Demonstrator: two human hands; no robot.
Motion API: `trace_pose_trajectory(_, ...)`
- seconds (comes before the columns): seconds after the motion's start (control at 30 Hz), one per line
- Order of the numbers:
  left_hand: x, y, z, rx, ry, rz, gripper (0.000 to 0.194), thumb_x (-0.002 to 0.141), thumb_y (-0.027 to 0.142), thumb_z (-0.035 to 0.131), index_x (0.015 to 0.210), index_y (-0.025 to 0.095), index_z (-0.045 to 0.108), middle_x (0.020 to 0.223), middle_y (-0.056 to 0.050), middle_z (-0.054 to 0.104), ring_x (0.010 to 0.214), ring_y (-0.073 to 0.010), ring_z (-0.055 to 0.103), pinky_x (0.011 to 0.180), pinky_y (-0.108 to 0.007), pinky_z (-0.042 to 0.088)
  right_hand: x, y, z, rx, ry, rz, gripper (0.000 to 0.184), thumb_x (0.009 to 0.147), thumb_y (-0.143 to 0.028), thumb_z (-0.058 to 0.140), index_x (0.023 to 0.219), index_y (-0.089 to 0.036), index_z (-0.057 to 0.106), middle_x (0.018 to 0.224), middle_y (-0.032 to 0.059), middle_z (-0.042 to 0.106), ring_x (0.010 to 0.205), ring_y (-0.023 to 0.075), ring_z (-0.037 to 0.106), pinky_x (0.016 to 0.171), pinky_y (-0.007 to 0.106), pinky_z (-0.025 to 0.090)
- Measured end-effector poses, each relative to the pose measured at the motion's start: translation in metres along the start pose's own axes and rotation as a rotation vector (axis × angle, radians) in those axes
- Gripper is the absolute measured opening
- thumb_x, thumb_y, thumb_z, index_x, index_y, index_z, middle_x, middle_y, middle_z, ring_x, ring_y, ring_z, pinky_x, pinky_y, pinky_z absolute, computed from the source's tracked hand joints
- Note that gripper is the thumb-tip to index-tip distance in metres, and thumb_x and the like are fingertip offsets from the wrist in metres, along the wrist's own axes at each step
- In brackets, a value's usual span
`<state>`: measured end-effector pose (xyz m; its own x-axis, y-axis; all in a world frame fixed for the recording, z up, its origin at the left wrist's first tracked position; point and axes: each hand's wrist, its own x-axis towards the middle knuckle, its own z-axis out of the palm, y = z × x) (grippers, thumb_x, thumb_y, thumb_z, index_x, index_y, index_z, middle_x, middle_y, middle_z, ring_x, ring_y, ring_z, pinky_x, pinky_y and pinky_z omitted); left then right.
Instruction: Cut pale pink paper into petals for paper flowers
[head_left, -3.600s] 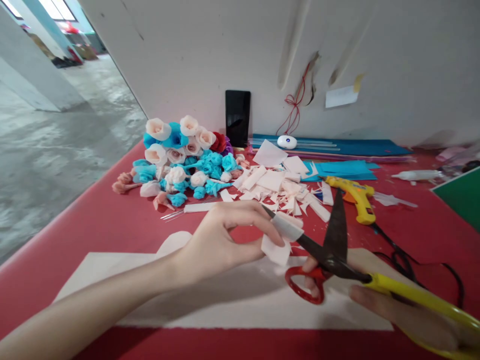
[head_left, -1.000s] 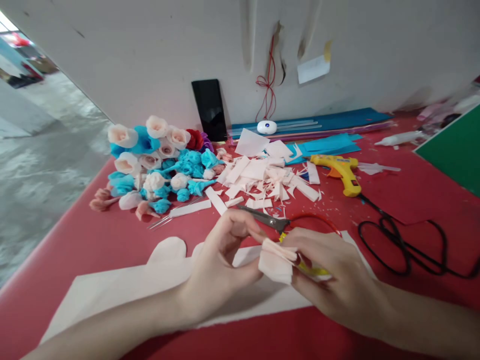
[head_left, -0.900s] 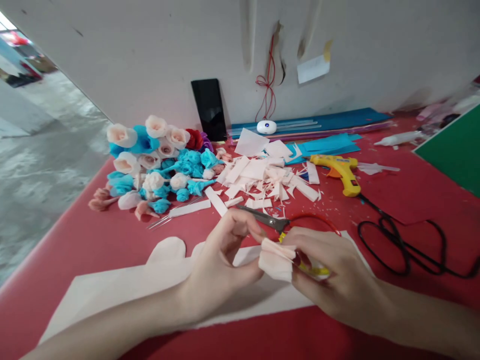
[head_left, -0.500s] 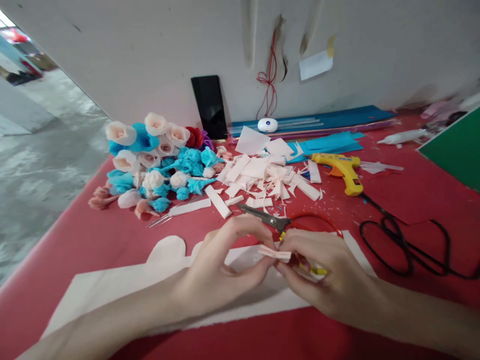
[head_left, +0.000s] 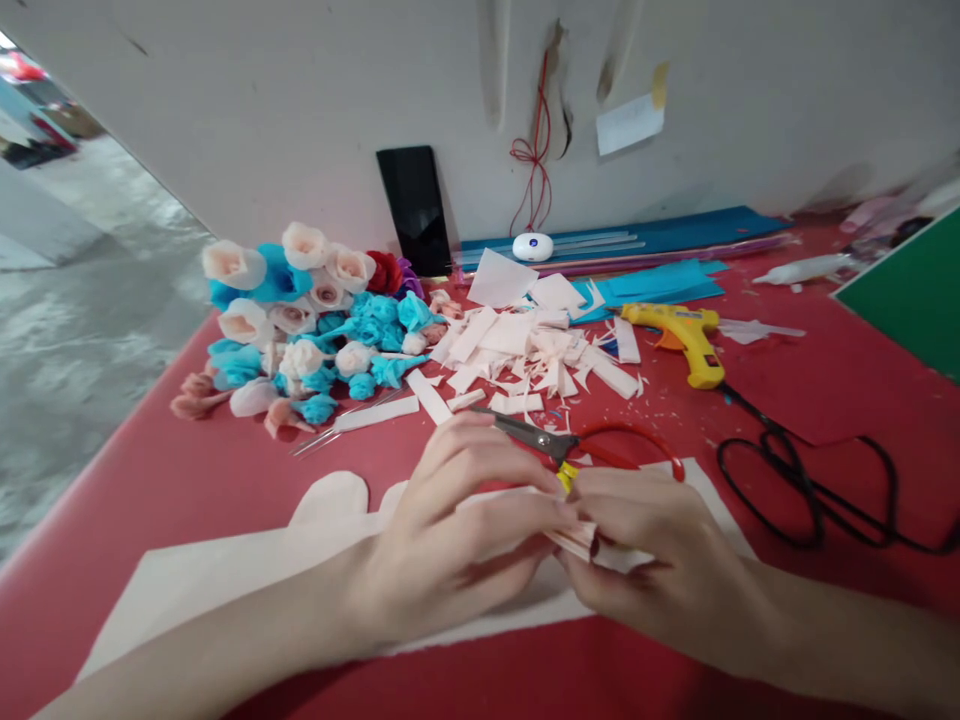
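A small folded piece of pale pink crepe paper [head_left: 576, 540] is pinched between my two hands, over the middle of the front of the table. My left hand [head_left: 465, 530] grips it from the left, fingers bent over its top. From the right, my right hand [head_left: 652, 560] holds its other end between thumb and curled fingers. Beneath both hands lies a long pale paper sheet [head_left: 202, 570]. Just beyond the fingers, scissors [head_left: 555, 442] with red and yellow handles rest on the table. Rounded cut paper pieces [head_left: 334, 497] lie at the sheet's far edge.
Pink, white and blue paper flowers [head_left: 307, 330] are heaped at the left. Paper scraps [head_left: 517, 350] cover the middle. At right are a yellow glue gun [head_left: 682, 335], its black cord [head_left: 802, 490] and a green board [head_left: 915, 300]. A phone [head_left: 415, 210] leans on the wall.
My left fingers have closed down over the paper, where thumb and forefinger formed an open ring before. The paper piece has shifted slightly right and down and now looks more curled.
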<state>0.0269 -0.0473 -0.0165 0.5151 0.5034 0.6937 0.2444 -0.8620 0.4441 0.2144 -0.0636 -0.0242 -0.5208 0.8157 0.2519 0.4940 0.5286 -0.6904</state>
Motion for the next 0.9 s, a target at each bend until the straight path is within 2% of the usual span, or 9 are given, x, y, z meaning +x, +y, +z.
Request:
trace_pose_trajectory(0.13,-0.005,-0.002,-0.005,0.262,0.027,0.141,0.024,0.068,0.006,0.064,0.086,0.022,0.064,0.084,0.000,0.064,0.084,-0.0157,0.053,0.095,-0.041,0.037,0.002,-0.003,-0.002,0.027,0.009,-0.006,0.019,0.068,-0.010,0.053,0.052,-0.014,0.044,0.051,-0.0043,0.046,0.049,0.0049,0.040,0.047,0.017,0.028)
trace_pose_trajectory(0.27,-0.008,-0.003,-0.010,0.307,-0.006,0.196,0.018,0.070,0.012,0.066,0.083,0.025,0.064,0.083,0.003,0.067,0.084,-0.0143,0.055,0.101,-0.040,0.034,0.003,-0.005,-0.004,0.001,-0.020,0.015,0.021,0.072,-0.017,0.055,0.053,-0.014,0.048,0.050,-0.0028,0.048,0.049,0.0066,0.041,0.046,0.018,0.028)
trace_pose_trajectory(0.37,-0.005,-0.002,-0.012,0.337,-0.058,0.212,0.015,0.072,0.012,0.064,0.077,0.025,0.063,0.078,0.006,0.069,0.080,-0.0123,0.057,0.104,-0.038,0.032,0.003,-0.004,-0.004,-0.038,-0.016,0.022,0.020,0.072,-0.015,0.053,0.053,-0.015,0.048,0.050,-0.0024,0.049,0.048,0.0077,0.042,0.047,0.020,0.029)
trace_pose_trajectory(0.47,-0.006,0.005,-0.010,0.306,-0.062,0.143,0.013,0.079,0.014,0.058,0.079,0.025,0.062,0.077,0.007,0.071,0.079,-0.0125,0.058,0.102,-0.040,0.035,0.001,-0.002,-0.003,-0.067,-0.029,0.032,0.021,0.072,-0.015,0.052,0.053,-0.016,0.044,0.050,-0.0035,0.046,0.047,0.0071,0.039,0.046,0.020,0.027)
trace_pose_trajectory(0.6,-0.012,0.014,-0.005,0.218,0.015,-0.082,0.014,0.084,0.017,0.053,0.083,0.026,0.062,0.076,0.006,0.070,0.081,-0.0122,0.060,0.096,-0.038,0.041,0.000,-0.001,-0.002,-0.079,-0.011,0.046,0.026,0.070,-0.015,0.056,0.051,-0.016,0.039,0.048,-0.0053,0.040,0.046,0.0057,0.036,0.044,0.019,0.024)
trace_pose_trajectory(0.67,-0.012,0.012,-0.007,0.206,-0.003,-0.039,0.014,0.083,0.016,0.054,0.088,0.026,0.063,0.076,0.007,0.070,0.079,-0.0115,0.059,0.096,-0.036,0.042,0.000,-0.001,-0.002,-0.075,0.002,0.040,0.026,0.071,-0.016,0.057,0.052,-0.016,0.039,0.049,-0.0054,0.040,0.046,0.0052,0.036,0.045,0.018,0.023)
trace_pose_trajectory(0.8,-0.008,0.001,-0.015,0.245,-0.122,0.164,0.017,0.078,0.013,0.058,0.090,0.024,0.063,0.075,0.008,0.070,0.075,-0.0111,0.058,0.097,-0.032,0.041,0.001,-0.002,-0.003,-0.081,0.007,0.041,0.024,0.070,-0.014,0.057,0.052,-0.015,0.041,0.049,-0.0056,0.040,0.046,0.0045,0.035,0.044,0.018,0.024)
trace_pose_trajectory(0.9,-0.004,-0.002,-0.016,0.237,-0.134,0.150,0.019,0.074,0.011,0.062,0.088,0.024,0.063,0.075,0.007,0.070,0.074,-0.0119,0.059,0.098,-0.034,0.040,0.002,-0.003,-0.004,-0.055,0.012,0.034,0.023,0.070,-0.013,0.058,0.053,-0.015,0.043,0.049,-0.0060,0.040,0.046,0.0038,0.035,0.045,0.017,0.024)
